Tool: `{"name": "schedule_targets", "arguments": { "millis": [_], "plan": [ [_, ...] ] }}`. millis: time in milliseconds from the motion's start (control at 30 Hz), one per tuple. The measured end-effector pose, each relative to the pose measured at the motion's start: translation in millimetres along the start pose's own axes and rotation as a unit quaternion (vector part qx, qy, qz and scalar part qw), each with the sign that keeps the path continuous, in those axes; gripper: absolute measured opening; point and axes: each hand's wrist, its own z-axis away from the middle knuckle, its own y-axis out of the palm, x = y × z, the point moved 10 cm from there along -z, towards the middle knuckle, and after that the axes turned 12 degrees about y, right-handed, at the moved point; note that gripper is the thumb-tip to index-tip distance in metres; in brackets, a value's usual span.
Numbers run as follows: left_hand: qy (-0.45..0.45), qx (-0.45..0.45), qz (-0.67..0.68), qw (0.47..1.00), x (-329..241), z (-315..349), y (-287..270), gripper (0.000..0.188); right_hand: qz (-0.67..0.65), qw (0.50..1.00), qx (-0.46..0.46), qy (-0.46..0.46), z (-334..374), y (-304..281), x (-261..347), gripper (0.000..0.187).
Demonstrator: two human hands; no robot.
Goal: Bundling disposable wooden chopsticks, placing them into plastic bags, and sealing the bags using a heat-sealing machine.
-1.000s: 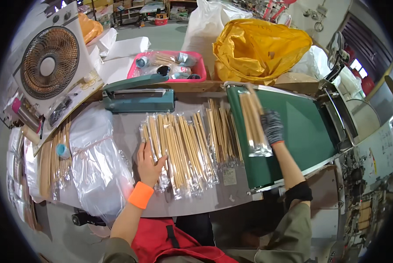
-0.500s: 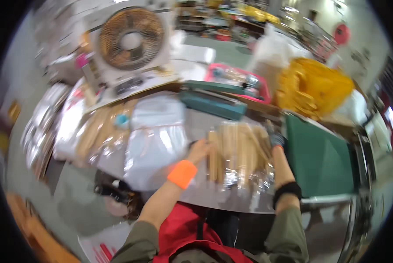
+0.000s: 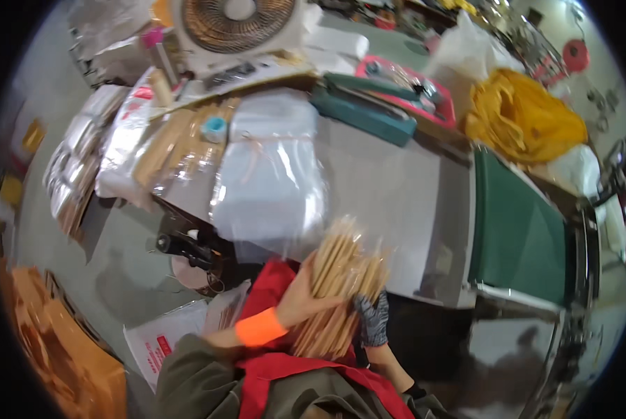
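Bundles of thin wooden sticks point(image 3: 337, 265) in clear plastic sleeves are gathered against my red apron, at the table's front edge. My left hand point(image 3: 302, 297), with an orange wristband, closes round their left side, thumb across the front. On the right side, my right hand point(image 3: 373, 321) in a grey patterned glove grips the same sticks. Its fingertips are partly hidden by the plastic. Beyond my left hand lies a stack of clear plastic bags point(image 3: 271, 174) on the grey tabletop point(image 3: 383, 181).
More wrapped sticks point(image 3: 183, 150) and a blue tape roll point(image 3: 214, 129) lie at the left. Behind stand a fan point(image 3: 236, 21), a long teal device point(image 3: 362, 112) and a pink basket point(image 3: 445, 105). A green panel point(image 3: 519, 230) and a yellow bag point(image 3: 522, 119) are at the right.
The wrapped sticks, spread on the table before, are now lifted off it and drawn in to my body. Both hands have come nearer with them, and the view has tilted down.
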Motion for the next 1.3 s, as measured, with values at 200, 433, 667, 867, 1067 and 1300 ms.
{"name": "schedule_targets", "arguments": {
  "millis": [200, 433, 667, 867, 1067, 1300],
  "plan": [
    [-0.152, 0.102, 0.084, 0.979, 32, 33, 15, 0.110, -0.049, 0.998, 0.040, 0.010, -1, -23, -44, 0.077],
    [-0.185, 0.111, 0.075, 0.973, 43, 15, 60, 0.102, 0.242, 0.923, 0.285, -0.094, -25, 59, 71, 0.084],
    [-0.019, 0.198, -0.263, 0.944, -9, -12, 38, 0.052, 0.094, 0.948, 0.302, 0.027, -36, 51, 38, 0.039],
    [0.166, 0.114, -0.544, 0.815, 6, -52, -112, 0.015, 0.068, 0.954, 0.287, 0.047, -38, 52, 37, 0.031],
    [0.140, 0.152, -0.402, 0.892, 16, -81, -59, 0.009, 0.110, 0.953, 0.281, 0.004, -39, 52, 45, 0.032],
    [0.222, 0.120, -0.542, 0.802, -31, -60, -57, 0.014, 0.236, 0.914, 0.277, -0.179, -9, 43, 73, 0.031]
  ]
}}
